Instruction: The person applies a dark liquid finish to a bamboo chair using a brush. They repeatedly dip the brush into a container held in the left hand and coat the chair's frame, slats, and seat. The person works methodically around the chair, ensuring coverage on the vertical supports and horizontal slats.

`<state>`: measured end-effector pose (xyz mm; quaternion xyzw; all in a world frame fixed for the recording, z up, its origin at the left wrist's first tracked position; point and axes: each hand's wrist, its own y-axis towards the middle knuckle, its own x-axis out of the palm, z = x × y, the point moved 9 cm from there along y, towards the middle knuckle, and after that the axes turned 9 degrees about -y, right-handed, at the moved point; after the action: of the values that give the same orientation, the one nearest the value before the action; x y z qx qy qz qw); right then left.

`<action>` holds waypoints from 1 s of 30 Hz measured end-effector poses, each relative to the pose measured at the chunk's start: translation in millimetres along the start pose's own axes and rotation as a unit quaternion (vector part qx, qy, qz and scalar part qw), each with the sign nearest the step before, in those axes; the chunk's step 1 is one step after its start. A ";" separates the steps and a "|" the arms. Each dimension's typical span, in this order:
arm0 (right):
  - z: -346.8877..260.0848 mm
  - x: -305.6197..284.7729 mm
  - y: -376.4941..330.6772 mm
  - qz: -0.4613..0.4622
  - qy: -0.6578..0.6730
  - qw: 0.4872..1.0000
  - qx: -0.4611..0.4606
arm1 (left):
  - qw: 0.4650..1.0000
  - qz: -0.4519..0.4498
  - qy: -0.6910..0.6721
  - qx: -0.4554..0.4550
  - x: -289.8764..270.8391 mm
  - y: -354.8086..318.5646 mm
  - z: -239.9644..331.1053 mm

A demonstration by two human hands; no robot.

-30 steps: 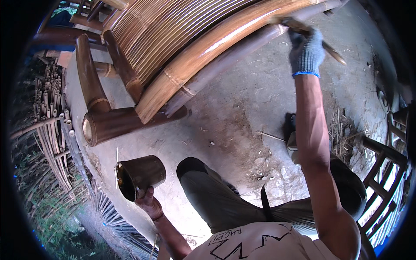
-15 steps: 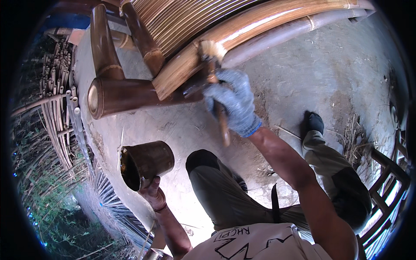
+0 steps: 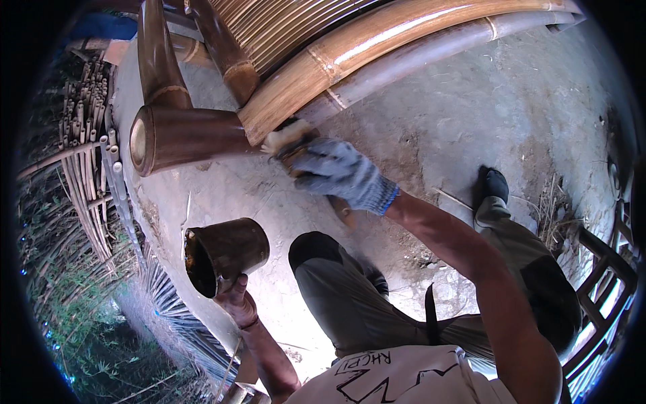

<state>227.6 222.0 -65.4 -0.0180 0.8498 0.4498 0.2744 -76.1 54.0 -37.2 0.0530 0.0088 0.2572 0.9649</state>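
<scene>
My right hand (image 3: 346,174), in a grey knitted glove with a blue cuff, is closed around a paintbrush. The pale bristles of the paintbrush (image 3: 284,139) touch the dark bamboo pole (image 3: 202,138) near where it meets the glossy front rail (image 3: 363,54); the handle's end shows blurred below the glove. My bare left hand (image 3: 239,303) grips a dark cylindrical can (image 3: 235,249) from below, its fingers partly hidden. The can is tilted with its mouth to the left, and its inside looks dark and wet with yellowish streaks.
A slatted bamboo seat (image 3: 282,27) lies at the top, with thick upright bamboo posts (image 3: 160,60) at its left. Cut bamboo poles (image 3: 84,148) are stacked at far left. A dark lattice frame (image 3: 599,289) stands at right. My knee (image 3: 316,249) is beside the can.
My right hand has moved the paintbrush left and down, from the front rail's lower side to the dark pole's joint. My left hand and the can stay nearly still.
</scene>
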 end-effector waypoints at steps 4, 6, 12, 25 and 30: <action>41.4 2.1 -23.6 0.183 0.283 0.894 0.295 | 1.000 -0.005 0.005 0.000 2.6 0.5 -1.8; 48.6 36.3 -41.9 0.220 0.378 0.798 0.415 | 1.000 -0.009 0.009 -0.002 5.3 4.8 -6.4; 106.3 19.7 -61.8 0.217 0.359 0.775 0.473 | 1.000 -0.022 0.016 -0.009 9.3 6.8 -12.0; 309.0 -248.1 -56.9 0.213 0.066 0.823 0.522 | 0.998 -0.041 0.030 -0.038 -2.7 15.2 -14.0; 275.7 -317.8 -1.0 0.195 -0.460 0.836 0.226 | 1.000 0.000 0.024 -0.020 -12.5 12.5 -10.9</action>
<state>621.7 366.2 -35.4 0.4201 0.6892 0.2458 0.5367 -93.6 59.6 -46.9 0.0279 0.0270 0.2584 0.9652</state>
